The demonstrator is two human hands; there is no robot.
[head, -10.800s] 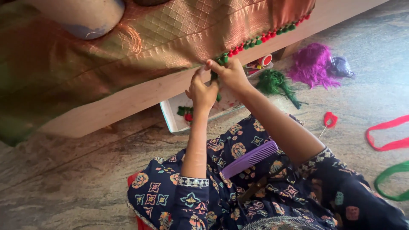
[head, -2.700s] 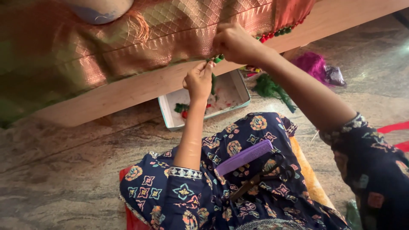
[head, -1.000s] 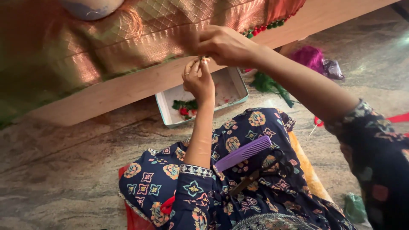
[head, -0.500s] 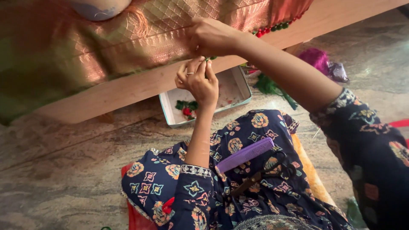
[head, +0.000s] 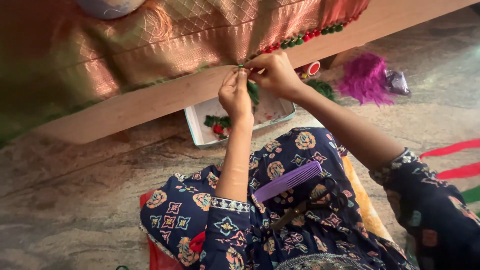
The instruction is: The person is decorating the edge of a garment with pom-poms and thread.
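Both hands met at the lower edge of the copper-gold fabric [head: 200, 45], which hung draped over a pale wooden board [head: 150, 102] slanting across the view. The left hand [head: 237, 95] reached up from the lap, its grip narrow, fingertips pinched right at the hem where a small green bead [head: 240, 66] sat. The right hand [head: 273, 75] came in from the side, touching the left, its fingers closed on the same spot of the hem, and a green tuft of thread [head: 253, 91] hung down between the two hands, just below the pinch. To the right of the grips, a row of red and green tassel beads [head: 305, 37] ran along the hem. Below the hands, on the stone floor [head: 75, 200], a shallow white tray [head: 200, 135] held red and green bits. A purple comb [head: 287, 181] and dark scissors [head: 310, 202] lay on the lap, well apart from the hands, and a magenta thread bundle [head: 364, 79] lay on the floor beyond.
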